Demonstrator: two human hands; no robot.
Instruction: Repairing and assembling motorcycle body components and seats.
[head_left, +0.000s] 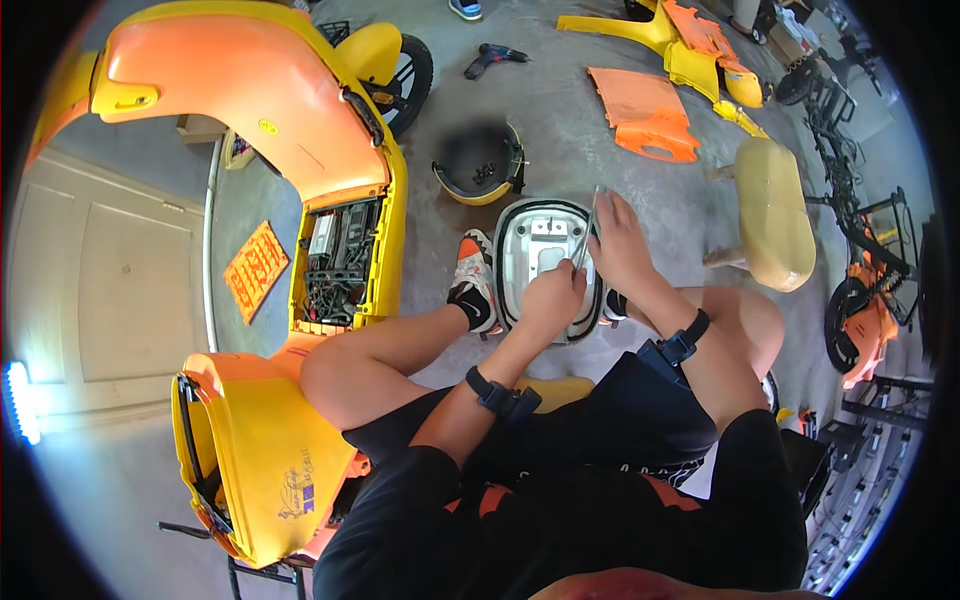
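Between my feet lies an oval white shell (545, 262) with a dark rim, like the underside of a seat, with a small metal bracket (548, 227) near its far end. Over its right side I hold a thin, shiny grey strip (590, 232), slanting up and away; its exact kind is unclear. My left hand (553, 297) is closed round the strip's near end. Higher up, the fingers of my right hand (620, 240) press along its far part, and the thumb side is partly hidden.
An opened yellow-orange scooter (345, 260) stands at left. Ahead are a yellow-rimmed black bowl (479, 180) with small dark parts and a cordless drill (495, 60). Orange panels (645, 112), a yellow padded stool (774, 214) and a stripped scooter frame (850, 180) are at right.
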